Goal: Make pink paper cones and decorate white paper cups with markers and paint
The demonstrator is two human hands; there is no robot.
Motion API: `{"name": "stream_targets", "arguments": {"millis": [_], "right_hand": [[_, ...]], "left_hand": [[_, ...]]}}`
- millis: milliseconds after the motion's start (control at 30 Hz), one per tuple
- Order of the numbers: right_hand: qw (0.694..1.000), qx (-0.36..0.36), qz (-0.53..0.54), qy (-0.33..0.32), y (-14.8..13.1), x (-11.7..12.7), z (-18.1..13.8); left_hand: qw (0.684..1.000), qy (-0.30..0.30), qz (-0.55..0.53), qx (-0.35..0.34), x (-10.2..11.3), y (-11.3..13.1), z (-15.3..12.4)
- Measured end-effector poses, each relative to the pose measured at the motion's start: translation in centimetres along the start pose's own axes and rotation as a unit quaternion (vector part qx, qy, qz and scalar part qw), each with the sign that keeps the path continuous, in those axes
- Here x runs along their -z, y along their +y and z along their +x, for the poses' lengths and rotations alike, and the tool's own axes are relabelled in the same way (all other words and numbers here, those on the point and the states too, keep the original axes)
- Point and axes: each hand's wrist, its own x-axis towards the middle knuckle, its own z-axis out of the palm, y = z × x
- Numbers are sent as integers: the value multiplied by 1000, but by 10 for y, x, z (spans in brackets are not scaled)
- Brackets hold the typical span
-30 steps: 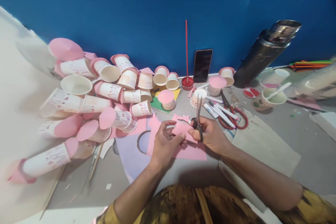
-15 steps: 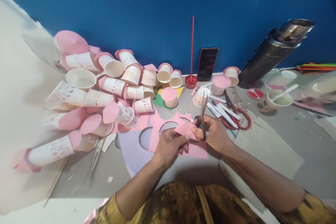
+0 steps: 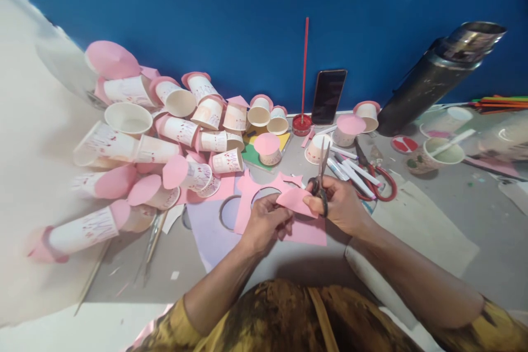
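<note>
A pink paper piece (image 3: 296, 201) is pinched by closed fingers of the left hand (image 3: 266, 223), above the bench (image 3: 454, 214), near the middle. The scissors (image 3: 322, 168) are gripped in the right hand (image 3: 344, 208), their handles mostly hidden by its curled fingers.

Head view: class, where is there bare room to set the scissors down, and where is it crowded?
Bare: grey surface between the sticks and the left forearm; beige sheet beside the right hand, which grips the scissors. Crowded: paper cups at left, markers and red scissors beyond the pink paper.
</note>
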Motion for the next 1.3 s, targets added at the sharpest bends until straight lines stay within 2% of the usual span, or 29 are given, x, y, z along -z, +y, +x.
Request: {"name": "stream_targets", "arguments": {"millis": [100, 267, 367, 533, 600, 700, 900, 1033, 1133, 1200, 1300], "right_hand": [[1000, 4, -8, 1, 0, -1, 0], [999, 17, -51, -4, 6, -6, -3], [998, 21, -59, 6, 8, -9, -4], [996, 18, 5, 92, 4, -6, 0], [993, 14, 22, 112, 1, -7, 1], [996, 13, 5, 88, 0, -13, -1], [998, 25, -3, 60, 8, -19, -5], [995, 37, 26, 85, 10, -11, 0], [993, 51, 34, 101, 10, -9, 1], [995, 54, 16, 82, 10, -11, -1], [998, 49, 6, 45, 10, -16, -4]], "left_hand": [[999, -39, -14, 2, -2, 1, -2], [1000, 27, 12, -2, -9, -1, -1], [999, 37, 28, -1, -8, 0, 0], [997, 81, 14, -10, 0, 4, 2], [998, 65, -15, -8, -1, 3, 1], [999, 13, -32, -13, -9, -2, 0], [998, 64, 2, -26, -15, -6, 3], [998, 60, 6, -21, -10, -6, 4], [999, 35, 0, -16, -10, -5, 1], [999, 29, 19, -28, -12, -5, -1], [995, 54, 63, -61, -14, -7, -2]]}}
